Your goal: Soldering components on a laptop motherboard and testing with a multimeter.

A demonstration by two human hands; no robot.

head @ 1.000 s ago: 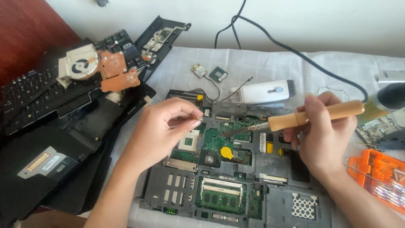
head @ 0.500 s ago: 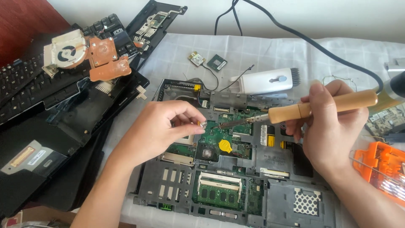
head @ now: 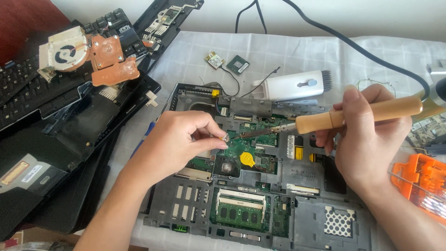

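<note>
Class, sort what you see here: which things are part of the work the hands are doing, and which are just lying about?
In use:
left hand pinching solder wire
right hand holding soldering iron
laptop motherboard

Lying about:
cooling fan with copper heatsink
white brush tool
two small cards
orange case

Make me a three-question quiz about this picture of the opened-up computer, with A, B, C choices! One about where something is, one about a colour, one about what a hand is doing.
1. Where is the cooling fan with copper plates?
A. on the black keyboard, upper left
B. in the orange case
C. under the circuit board

2. What colour is the round disc on the circuit board?
A. blue
B. yellow
C. white

3. What is the right hand doing?
A. lying flat
B. gripping the wooden-handled soldering iron
C. pointing up

Answers:
1 A, it rests on the keyboard.
2 B, it shows bright yellow.
3 B, the fingers wrap the handle.
</note>
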